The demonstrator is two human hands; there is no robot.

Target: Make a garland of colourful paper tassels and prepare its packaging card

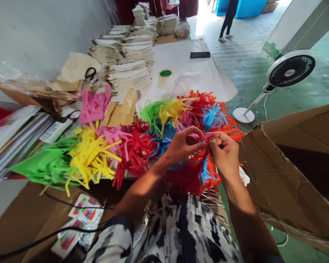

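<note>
My left hand (188,144) and my right hand (225,151) meet over the front of the table, both with fingers pinched. Between their fingertips is a small pink paper strip (208,135). Dark red fringed paper (185,175) hangs below the hands, over my lap; whether it joins the strip I cannot tell. Around them lie fringed paper bundles: light blue (215,116), orange (231,128), yellow (168,111) and light green (150,113). Farther left are red fringe (138,146), more yellow fringe (91,157) and a green fringed bundle (48,160).
Stacks of cream-coloured pieces (131,76) cover the table's left and back. Green tape (165,73), black scissors (90,74) and a dark flat object (200,54) lie there. An open cardboard box (257,157) and a fan (290,71) stand right. A person (229,20) is far back.
</note>
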